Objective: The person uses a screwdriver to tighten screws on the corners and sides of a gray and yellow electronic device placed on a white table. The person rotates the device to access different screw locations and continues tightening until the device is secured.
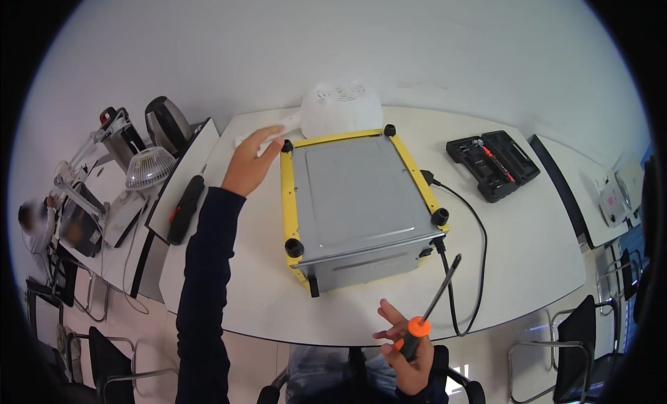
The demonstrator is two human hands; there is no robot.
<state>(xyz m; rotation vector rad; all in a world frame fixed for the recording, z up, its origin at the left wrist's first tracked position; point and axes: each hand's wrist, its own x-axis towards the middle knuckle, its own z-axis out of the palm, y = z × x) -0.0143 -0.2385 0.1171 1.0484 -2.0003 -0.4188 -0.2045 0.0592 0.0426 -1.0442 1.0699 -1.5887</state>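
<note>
A metal box-shaped appliance [361, 195] with a grey panel uppermost and a yellow frame lies on the white table. Black round feet stand up at its corners. My left hand [250, 162] reaches to the far left foot [287, 146], fingers stretched out and thumb apart from them; whether it touches the foot I cannot tell. Close to the table's front edge, my right hand [415, 369] holds a screwdriver [439, 293] by its orange and black handle. Its shaft points up and to the right, away from the appliance.
A black power cord [484, 244] loops right of the appliance. An opened tool case [495, 164] lies far right, a cordless screwdriver [186, 209] at left. Behind the appliance sits a white vented object [342, 109]. A kettle [167, 124] and fan-like heater [149, 168] occupy the left table.
</note>
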